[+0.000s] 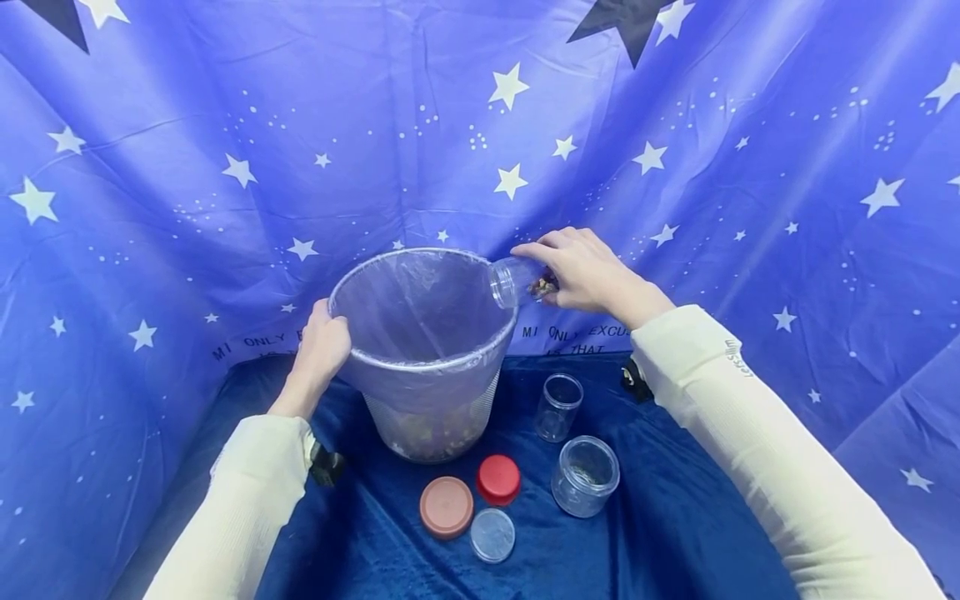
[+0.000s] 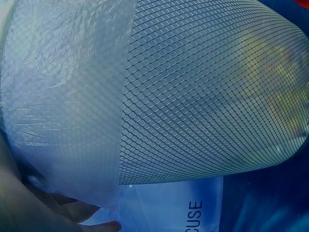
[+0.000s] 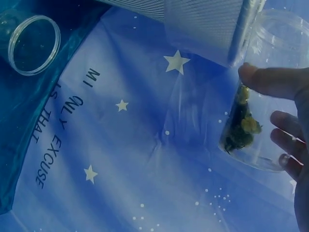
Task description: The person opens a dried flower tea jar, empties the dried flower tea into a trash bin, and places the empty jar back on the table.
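A mesh wastebasket [image 1: 487, 400] lined with a clear plastic bag [image 2: 63, 96] stands upright, with yellowish bits showing low inside. My left hand [image 1: 322, 346] grips its rim on the left side. In my right hand [image 1: 588, 271] is a clear jar [image 1: 506, 283], tipped on its side with its mouth at the basket's right rim. Dried yellow and dark plant bits [image 3: 244, 125] lie toward the jar's bottom end. In the right wrist view, my thumb and fingers hold the jar from both sides.
Two lidless clear jars, a slim one [image 1: 558, 407] and a wider one [image 1: 585, 477], stand right of the basket. In front lie a red lid [image 1: 498, 479], an orange-pink lid [image 1: 446, 507] and a clear lid [image 1: 492, 536]. A starry blue cloth [image 1: 405, 125] hangs close behind.
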### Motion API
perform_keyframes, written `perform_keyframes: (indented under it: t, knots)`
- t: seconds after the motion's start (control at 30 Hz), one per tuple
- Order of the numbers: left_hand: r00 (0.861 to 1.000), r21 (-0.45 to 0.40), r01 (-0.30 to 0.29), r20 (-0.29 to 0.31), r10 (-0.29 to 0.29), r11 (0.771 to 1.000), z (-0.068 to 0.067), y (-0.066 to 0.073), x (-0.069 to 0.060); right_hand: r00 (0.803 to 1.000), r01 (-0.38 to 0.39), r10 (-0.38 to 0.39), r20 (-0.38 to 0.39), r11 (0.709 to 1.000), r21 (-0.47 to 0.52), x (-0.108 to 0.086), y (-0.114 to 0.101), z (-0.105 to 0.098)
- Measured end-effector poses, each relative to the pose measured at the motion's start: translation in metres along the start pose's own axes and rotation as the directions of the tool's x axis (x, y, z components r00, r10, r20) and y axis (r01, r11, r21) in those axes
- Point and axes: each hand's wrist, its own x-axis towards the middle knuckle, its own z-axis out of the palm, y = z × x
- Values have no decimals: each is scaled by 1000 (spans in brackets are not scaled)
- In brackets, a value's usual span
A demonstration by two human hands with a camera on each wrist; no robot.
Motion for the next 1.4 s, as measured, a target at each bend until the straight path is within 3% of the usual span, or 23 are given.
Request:
perform_keyframes:
  t: [0.57, 1.03, 1.4]
  knots:
    - [1000, 0, -2, -7, 2, 1000, 1, 0, -1, 999, 43, -44, -21, 998, -40, -1, -9, 5]
    - [1000, 1, -4, -2, 4, 1000, 1, -1, 0, 988, 118, -131, -82, 982, -147, -2, -12, 6]
    - [1000, -5, -8, -1, 8, 1000, 1, -1, -1, 991, 102, -113, -65, 983, -150, -2, -13, 6]
